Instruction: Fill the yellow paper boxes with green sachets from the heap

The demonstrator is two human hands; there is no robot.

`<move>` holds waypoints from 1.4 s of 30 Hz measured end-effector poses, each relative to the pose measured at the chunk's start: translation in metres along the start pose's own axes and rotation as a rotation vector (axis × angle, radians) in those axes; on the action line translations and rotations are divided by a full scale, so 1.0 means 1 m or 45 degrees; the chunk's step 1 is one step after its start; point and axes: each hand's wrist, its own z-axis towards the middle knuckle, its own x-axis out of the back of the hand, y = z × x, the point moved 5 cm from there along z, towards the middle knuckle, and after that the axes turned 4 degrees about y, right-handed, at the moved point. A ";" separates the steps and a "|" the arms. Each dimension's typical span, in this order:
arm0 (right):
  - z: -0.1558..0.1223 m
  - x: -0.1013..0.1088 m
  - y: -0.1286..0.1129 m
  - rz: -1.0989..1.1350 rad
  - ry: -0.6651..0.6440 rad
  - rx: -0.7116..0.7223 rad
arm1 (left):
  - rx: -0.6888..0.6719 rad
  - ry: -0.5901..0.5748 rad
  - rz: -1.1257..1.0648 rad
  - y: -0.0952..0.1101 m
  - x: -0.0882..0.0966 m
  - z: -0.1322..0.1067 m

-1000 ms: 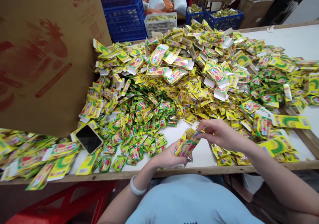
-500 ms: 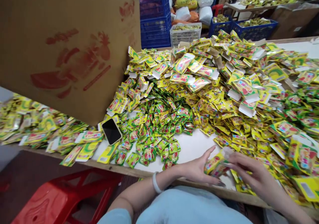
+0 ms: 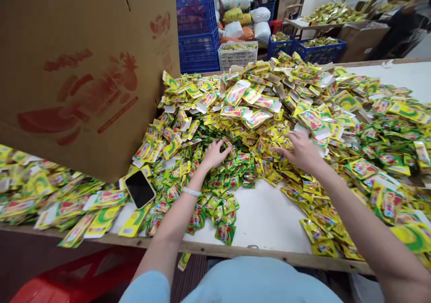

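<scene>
Reaching to the middle of the bench: left hand, fingers curled into green sachets; right hand, spread flat on yellow sachets (palms down, likely since heaps lie loose; left's grip hidden); phone near the front-left edge.

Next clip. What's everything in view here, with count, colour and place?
green sachets: many, green with red, heap mid-table
yellow sachets: many, yellow, heap right of the green ones
flat cartons: many, yellow and white, piled at the far side
phone: one, black screen, left of the green sachets
cardboard box: one, brown, red print, left
table: one, white top
crates: several, blue, behind the table
basket: one, white, beside the crates
stool: one, red, lower left
left hand: pale bracelet on wrist, fingers in green sachets
right hand: palm down on yellow sachets
</scene>
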 end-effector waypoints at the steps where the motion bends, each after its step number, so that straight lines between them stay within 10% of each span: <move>1: 0.015 -0.016 -0.009 -0.020 -0.065 0.005 | -0.035 -0.039 -0.016 0.002 -0.004 -0.005; 7: 0.021 -0.068 -0.063 -0.117 -0.304 0.040 | -0.207 -0.260 -0.210 -0.001 -0.011 -0.056; 12: -0.038 -0.053 -0.079 0.038 -0.335 0.125 | -0.239 -0.402 -0.475 -0.015 -0.016 -0.083; 18: -0.070 -0.027 -0.080 0.205 -0.182 0.173 | -0.081 0.013 -0.276 0.009 0.021 -0.101; 22: -0.069 -0.028 -0.097 0.124 -0.145 0.170 | -0.042 -0.023 -0.126 0.034 0.012 -0.120; 27: -0.069 -0.027 -0.108 0.043 -0.178 0.112 | 0.106 -0.072 -0.397 0.004 -0.005 -0.126; 32: -0.071 -0.011 -0.091 0.394 -0.117 0.093 | 0.132 -0.082 -0.481 -0.020 0.015 -0.123; 37: -0.089 0.005 -0.061 1.001 -0.009 -0.470 | -0.035 0.455 -0.035 0.018 0.052 -0.131; 42: -0.122 -0.028 -0.089 1.829 -0.398 -0.894 | -0.440 -0.052 0.155 0.066 -0.005 -0.139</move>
